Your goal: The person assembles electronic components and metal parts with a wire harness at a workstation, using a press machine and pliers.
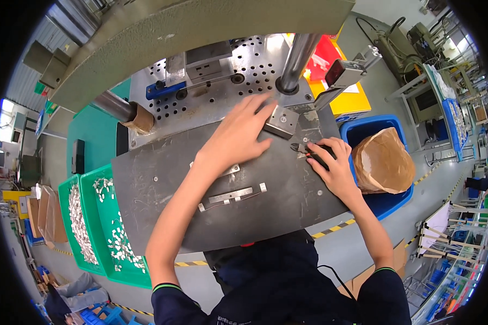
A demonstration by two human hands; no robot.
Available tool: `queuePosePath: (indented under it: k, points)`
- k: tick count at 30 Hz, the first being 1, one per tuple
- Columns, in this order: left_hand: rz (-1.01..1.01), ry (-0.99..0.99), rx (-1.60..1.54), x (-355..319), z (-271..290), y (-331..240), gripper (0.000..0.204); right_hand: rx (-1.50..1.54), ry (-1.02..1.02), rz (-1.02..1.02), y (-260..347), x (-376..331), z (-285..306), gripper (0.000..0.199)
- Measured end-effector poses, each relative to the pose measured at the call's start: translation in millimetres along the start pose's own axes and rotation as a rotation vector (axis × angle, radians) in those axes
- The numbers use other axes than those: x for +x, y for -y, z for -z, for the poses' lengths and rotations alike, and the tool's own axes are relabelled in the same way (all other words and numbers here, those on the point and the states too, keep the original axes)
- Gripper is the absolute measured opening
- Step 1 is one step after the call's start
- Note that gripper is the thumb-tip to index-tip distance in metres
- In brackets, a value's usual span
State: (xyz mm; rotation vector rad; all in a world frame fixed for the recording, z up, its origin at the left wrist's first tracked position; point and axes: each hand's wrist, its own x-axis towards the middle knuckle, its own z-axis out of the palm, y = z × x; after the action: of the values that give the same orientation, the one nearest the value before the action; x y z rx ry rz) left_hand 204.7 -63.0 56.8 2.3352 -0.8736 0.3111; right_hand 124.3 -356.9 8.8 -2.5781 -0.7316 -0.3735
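Observation:
My left hand reaches over the dark work plate, fingers stretched out and thumb apart. Its fingertips are at the left side of a small metal block; whether they touch it I cannot tell. In my right hand are small cutting pliers with dark, red-edged handles, jaws pointing left toward the block. Nearer me lies a thin metal strip with a thin cable and white connectors at its ends. A second strip is partly hidden by my left hand and forearm.
Ahead stands a press with a perforated plate, a steel column and a metal fixture. Green trays with many white connector pieces are at left. A blue bin lined with a brown paper bag is at right.

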Motion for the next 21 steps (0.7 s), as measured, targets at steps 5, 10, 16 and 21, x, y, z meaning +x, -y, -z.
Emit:
queuePosePath:
  k: [5,10,16,21]
  points:
    - [0.100,0.337,-0.243,40.5,-15.6,18.8,0.064,0.254,-0.183,-0.062,1.7,7.8,5.8,0.025]
    - [0.070,0.212,-0.042,20.1,-24.3,-14.8,0.062,0.245,-0.132,-0.033,-6.4,17.9,23.9,0.020]
    - [0.144,0.165,-0.016,6.0,-27.4,-26.5,0.062,0.244,-0.013,0.126,-9.3,25.2,32.4,0.032]
    - [0.140,0.161,-0.027,3.4,-30.8,-27.9,0.061,0.189,0.010,0.101,-14.5,20.6,44.4,0.029]
